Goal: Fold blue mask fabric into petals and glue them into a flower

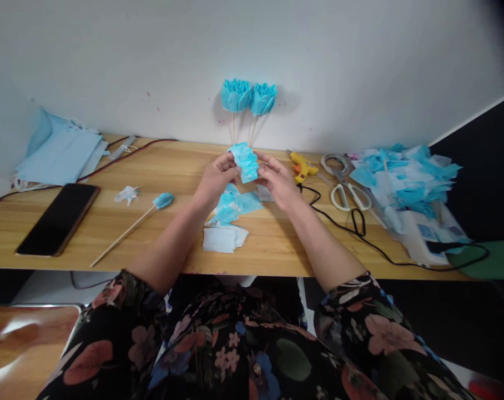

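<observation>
Between my two hands, above the wooden table, is a pleated piece of blue fabric (246, 161). My left hand (218, 176) pinches its left side, and my right hand (279, 180) grips its right edge. Below them lie blue scraps (232, 205) and folded white pieces (222, 239). Two blue fabric flowers (236, 95) on thin sticks stand against the wall behind my hands. To the left, a wooden stick (125, 236) with a small blue bud (164, 200) rests on the table.
On the left are face masks (63, 150), a black phone (58, 219) and a white scrap (127, 194). On the right are a yellow glue gun (302, 167) with its black cable, scissors (349, 195), a tape roll (334, 164), a heap of blue scraps (414, 178) and a white power strip (422, 239).
</observation>
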Tool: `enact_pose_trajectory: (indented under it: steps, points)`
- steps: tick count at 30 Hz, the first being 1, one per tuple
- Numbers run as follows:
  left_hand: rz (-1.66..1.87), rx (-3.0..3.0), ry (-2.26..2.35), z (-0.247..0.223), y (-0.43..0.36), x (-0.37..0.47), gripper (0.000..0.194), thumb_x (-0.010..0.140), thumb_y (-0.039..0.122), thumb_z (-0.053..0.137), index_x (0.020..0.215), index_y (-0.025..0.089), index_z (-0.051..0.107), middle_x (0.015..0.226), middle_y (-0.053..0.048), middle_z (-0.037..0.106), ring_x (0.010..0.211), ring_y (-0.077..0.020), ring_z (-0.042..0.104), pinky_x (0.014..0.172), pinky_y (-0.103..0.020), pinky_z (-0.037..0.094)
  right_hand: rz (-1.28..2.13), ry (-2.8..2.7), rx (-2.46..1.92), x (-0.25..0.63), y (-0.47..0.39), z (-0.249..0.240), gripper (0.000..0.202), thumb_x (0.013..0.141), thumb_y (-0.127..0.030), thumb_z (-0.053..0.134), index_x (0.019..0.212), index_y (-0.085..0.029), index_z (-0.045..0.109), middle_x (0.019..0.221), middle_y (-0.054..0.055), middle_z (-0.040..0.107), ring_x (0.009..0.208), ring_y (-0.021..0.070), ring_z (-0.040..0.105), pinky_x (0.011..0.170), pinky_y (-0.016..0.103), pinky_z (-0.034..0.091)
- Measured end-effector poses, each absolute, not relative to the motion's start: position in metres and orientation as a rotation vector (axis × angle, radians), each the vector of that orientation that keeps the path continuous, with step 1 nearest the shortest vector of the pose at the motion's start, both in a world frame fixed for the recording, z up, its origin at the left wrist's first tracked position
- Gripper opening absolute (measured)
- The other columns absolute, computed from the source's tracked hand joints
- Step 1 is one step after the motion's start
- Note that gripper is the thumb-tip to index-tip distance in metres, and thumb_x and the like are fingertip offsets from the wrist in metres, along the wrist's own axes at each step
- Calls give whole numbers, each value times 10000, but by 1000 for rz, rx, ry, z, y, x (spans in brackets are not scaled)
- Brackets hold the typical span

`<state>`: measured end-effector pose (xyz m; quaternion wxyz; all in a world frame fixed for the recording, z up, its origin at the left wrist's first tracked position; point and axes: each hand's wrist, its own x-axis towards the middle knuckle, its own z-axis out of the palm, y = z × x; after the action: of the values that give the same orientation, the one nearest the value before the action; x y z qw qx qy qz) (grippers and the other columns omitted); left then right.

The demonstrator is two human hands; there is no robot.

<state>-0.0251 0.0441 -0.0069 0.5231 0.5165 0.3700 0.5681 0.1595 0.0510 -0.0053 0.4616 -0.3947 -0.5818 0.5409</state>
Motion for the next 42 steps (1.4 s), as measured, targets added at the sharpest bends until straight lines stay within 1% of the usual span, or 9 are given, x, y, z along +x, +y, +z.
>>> enact_pose_trajectory:
  steps: [3, 7, 11, 17, 22, 26, 32, 38, 42]
  points:
    - [1377, 1192, 892, -7, 45, -28, 181, 790, 148, 703, 965, 191, 684, 685, 39, 610, 580, -87, 555, 615, -242, 461, 1388, -1474, -933, 160, 49, -3, 523, 842, -551, 650, 1307, -313, 631, 1155, 34, 735, 1121, 255, 674, 958, 465, 576]
    - [1399, 1176, 899, -7, 46, -28, 157, 793, 159, 717, 939, 191, 671, 680, 43, 583, 568, -82, 541, 606, -245, 446, 1389, -1513, -920, 157, 48, -5, 612, 774, -490, 739, 1345, -317, 598, 1200, 36, 724, 1162, 267, 656, 971, 468, 563]
    - [1408, 1166, 876, -8, 46, -26, 149, 782, 149, 715, 916, 193, 666, 663, 52, 559, 561, -76, 529, 598, -238, 438, 1364, -1534, -914, 152, 48, -10, 676, 741, -429, 769, 1375, -316, 567, 1219, 39, 716, 1178, 263, 644, 1002, 473, 552]
    - [1385, 1180, 889, -9, 45, -24, 164, 794, 144, 696, 950, 192, 682, 694, 43, 607, 567, -76, 531, 608, -241, 441, 1313, -1540, -935, 151, 48, -10, 687, 758, -466, 773, 1393, -322, 553, 1162, 38, 728, 1126, 265, 664, 986, 478, 569]
    - [1355, 1154, 844, -8, 43, -23, 173, 811, 238, 738, 970, 191, 686, 691, 40, 603, 568, -73, 528, 603, -227, 440, 1276, -1542, -929, 154, 50, -12, 638, 780, -480, 756, 1366, -313, 570, 1218, 46, 719, 1168, 269, 650, 977, 462, 569]
    - [1315, 1137, 820, -4, 40, -22, 212, 832, 331, 749, 982, 191, 691, 736, 24, 641, 618, -83, 566, 642, -225, 462, 1263, -1529, -925, 155, 51, -13, 606, 786, -444, 744, 1353, -302, 585, 1183, 35, 734, 1168, 267, 651, 962, 445, 571]
    - [1273, 1230, 777, -6, 40, -23, 366, 739, 210, 798, 1087, 191, 685, 757, 31, 640, 658, -83, 580, 651, -215, 463, 1276, -1475, -934, 155, 51, -13, 552, 773, -377, 749, 1307, -303, 627, 1129, 19, 748, 1087, 242, 672, 905, 413, 591]
    - [1279, 1262, 792, -7, 41, -23, 347, 731, 164, 751, 1069, 183, 671, 731, 33, 614, 650, -85, 560, 633, -215, 452, 1303, -1426, -921, 153, 50, -11, 553, 723, -340, 774, 1261, -288, 658, 1041, 6, 751, 990, 219, 674, 872, 392, 584]
    - [1285, 1269, 785, -4, 39, -22, 339, 725, 154, 751, 1052, 180, 666, 748, 26, 622, 676, -96, 572, 628, -214, 455, 1343, -1398, -931, 153, 49, -9, 570, 715, -341, 757, 1273, -287, 656, 1009, 8, 743, 991, 226, 669, 866, 393, 576]
